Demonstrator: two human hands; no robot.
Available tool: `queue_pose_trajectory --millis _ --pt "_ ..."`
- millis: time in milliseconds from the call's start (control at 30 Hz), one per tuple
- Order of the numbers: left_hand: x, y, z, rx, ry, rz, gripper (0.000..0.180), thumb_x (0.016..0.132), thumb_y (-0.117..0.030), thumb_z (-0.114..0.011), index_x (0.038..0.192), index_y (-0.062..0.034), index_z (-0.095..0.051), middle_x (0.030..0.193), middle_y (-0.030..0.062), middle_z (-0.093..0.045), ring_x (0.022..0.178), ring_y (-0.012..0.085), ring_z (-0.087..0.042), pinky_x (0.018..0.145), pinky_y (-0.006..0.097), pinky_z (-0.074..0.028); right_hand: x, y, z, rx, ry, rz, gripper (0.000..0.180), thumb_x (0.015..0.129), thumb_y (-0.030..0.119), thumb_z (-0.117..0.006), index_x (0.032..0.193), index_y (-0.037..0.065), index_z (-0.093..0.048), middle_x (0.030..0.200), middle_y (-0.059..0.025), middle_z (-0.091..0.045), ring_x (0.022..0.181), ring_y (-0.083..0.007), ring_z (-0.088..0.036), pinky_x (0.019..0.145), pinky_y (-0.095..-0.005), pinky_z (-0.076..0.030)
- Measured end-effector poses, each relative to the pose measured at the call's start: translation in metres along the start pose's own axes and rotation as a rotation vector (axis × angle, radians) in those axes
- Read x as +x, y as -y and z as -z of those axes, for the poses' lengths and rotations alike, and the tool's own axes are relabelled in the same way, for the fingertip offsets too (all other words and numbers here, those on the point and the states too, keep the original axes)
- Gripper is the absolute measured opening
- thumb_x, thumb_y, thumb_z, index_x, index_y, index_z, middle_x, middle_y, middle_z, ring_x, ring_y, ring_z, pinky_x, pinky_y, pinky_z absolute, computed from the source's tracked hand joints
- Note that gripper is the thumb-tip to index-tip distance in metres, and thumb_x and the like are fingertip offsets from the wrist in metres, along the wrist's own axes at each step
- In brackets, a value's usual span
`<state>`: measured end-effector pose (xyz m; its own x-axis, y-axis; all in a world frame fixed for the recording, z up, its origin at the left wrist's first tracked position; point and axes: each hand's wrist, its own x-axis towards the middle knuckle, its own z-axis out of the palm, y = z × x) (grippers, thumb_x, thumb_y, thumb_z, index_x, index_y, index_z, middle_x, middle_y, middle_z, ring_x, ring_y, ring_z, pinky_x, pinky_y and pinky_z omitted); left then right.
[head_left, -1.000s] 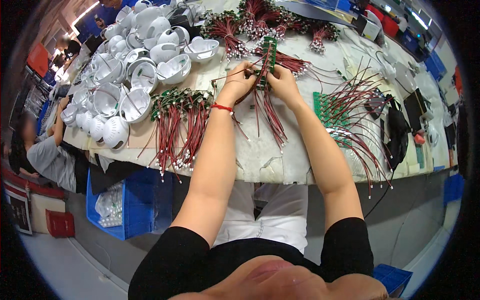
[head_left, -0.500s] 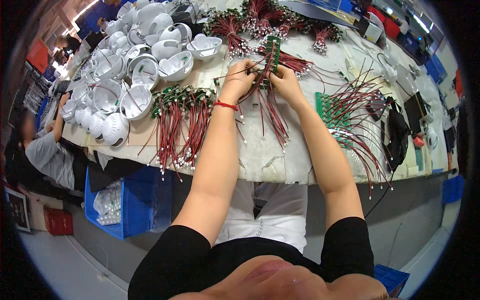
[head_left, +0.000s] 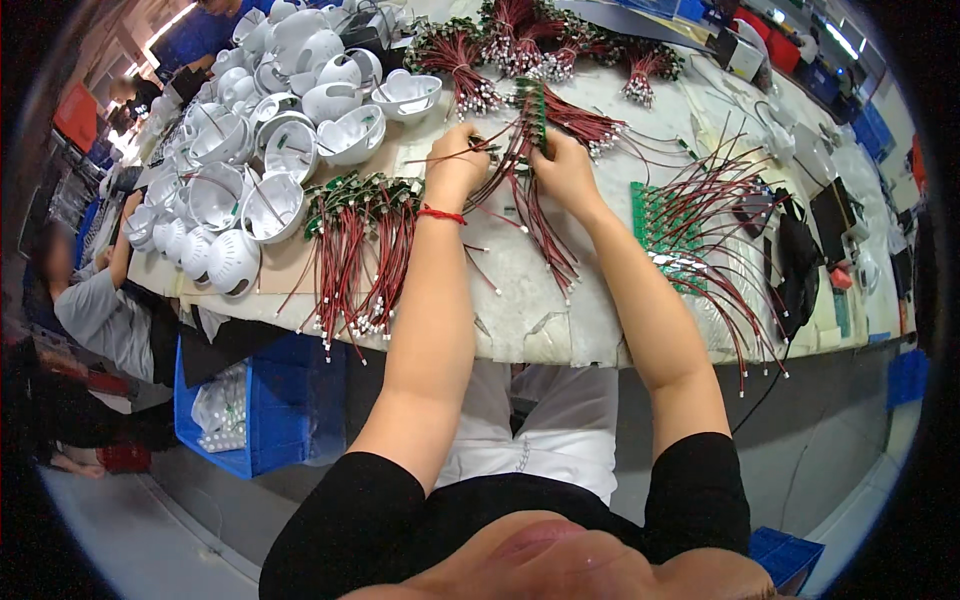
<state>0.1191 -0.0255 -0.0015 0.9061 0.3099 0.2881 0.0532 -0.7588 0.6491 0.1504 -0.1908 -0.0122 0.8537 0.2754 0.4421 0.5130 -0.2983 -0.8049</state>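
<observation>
No readable text, no legible labels or brands, no discernible numbers, signs

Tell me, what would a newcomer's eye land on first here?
Probably the big heap of white rounded shells at the table's far left. Next, the person's hands at the centre: the right hand holds a green board strip trailing dark red wires, while the left hand, with a red bracelet on its wrist, is close by on the left.
</observation>
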Motion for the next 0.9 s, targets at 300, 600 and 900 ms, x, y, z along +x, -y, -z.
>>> queue_pose_trajectory --millis 300,600,900 --pt "0.002 -0.001 -0.008 -0.459 0.384 -0.122 0.032 0.079 -0.012 -0.057 0.110 -0.0097 -0.059 0.070 -0.0003 -0.054 0.065 0.0080 -0.049 0.060 0.024 -0.043 0.007 -0.019 0.000 0.296 0.157 0.018 0.020 0.084 0.013 -0.054 0.096 -0.001 -0.063 0.082 -0.0049 -0.065 0.075 -0.0095 -0.054 0.070 -0.0281 -0.045" --pt "0.010 0.015 -0.024 -0.254 0.231 -0.152 0.023 0.077 -0.022 -0.065 0.092 -0.0062 -0.058 0.075 0.0067 -0.059 0.068 0.0130 -0.053 0.062 0.027 -0.044 0.002 0.004 0.011 -0.098 0.160 -0.061 0.025 0.087 0.018 -0.052 0.101 -0.001 -0.060 0.090 -0.0135 -0.066 0.081 -0.0194 -0.061 0.074 -0.0331 -0.045" --pt "0.014 0.022 -0.035 -0.324 0.257 -0.151 0.027 0.069 -0.019 -0.071 0.091 -0.0066 -0.063 0.083 0.0137 -0.065 0.076 0.0201 -0.062 0.069 0.031 -0.048 0.001 0.012 0.016 0.269 0.327 -0.185 0.026 0.086 0.022 -0.058 0.101 0.000 -0.061 0.094 -0.0016 -0.062 0.088 -0.0089 -0.052 0.080 -0.0251 -0.041"
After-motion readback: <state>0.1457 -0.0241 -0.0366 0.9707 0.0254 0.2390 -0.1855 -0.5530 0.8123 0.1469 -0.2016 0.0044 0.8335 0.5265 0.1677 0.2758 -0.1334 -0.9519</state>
